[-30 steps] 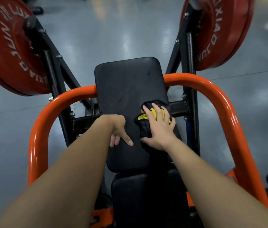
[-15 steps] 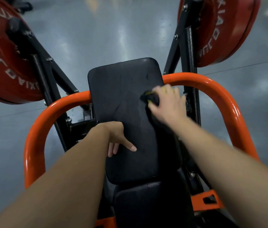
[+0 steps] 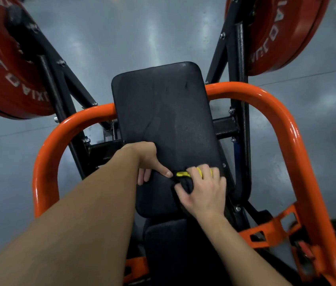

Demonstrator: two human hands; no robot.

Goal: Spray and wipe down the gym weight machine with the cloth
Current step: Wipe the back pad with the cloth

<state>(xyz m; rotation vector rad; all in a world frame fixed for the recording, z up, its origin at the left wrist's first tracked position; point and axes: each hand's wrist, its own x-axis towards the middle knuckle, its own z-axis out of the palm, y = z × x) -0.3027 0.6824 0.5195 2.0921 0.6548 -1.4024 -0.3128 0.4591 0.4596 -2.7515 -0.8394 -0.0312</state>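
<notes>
Pad: the black back pad (image 3: 163, 120) of the machine runs up the middle of your view, tilted away from you. Its skin is matte, with scuffs and a faint sheen in patches.
Cloth: the black cloth with a yellow patch (image 3: 183, 176) sits bunched on the pad's face. It is near the right edge, in the lower part, and it touches the pad.
Right hand: your right hand (image 3: 206, 193) holds the cloth. The fingers curve over the top, the thumb is on the near side, and the hand presses the cloth onto the pad.
Left hand: your left hand (image 3: 147, 159) rests on the pad by its left edge and holds nothing. One digit stretches across the face, with its tip just beside the cloth. The other fingers point down, fairly straight. You can't tell if they hook the edge.
Seat: the black seat pad (image 3: 169, 244) lies just below the back pad's bottom edge, between your forearms.
Frame: an orange tube hoop (image 3: 266, 93) arches behind the pad from left to right. Black uprights (image 3: 239, 100) rise behind it.
Plates: there are two red weight plates with white lettering, the left plate (image 3: 2, 75) and the right plate (image 3: 276, 34). They sit at the top corners of the view, well apart from the pad.
Brackets: orange brackets (image 3: 266, 234) are low on the right and blurred.
Room: the grey glossy floor (image 3: 132, 34) shows pale light reflections and thin seam lines.
</notes>
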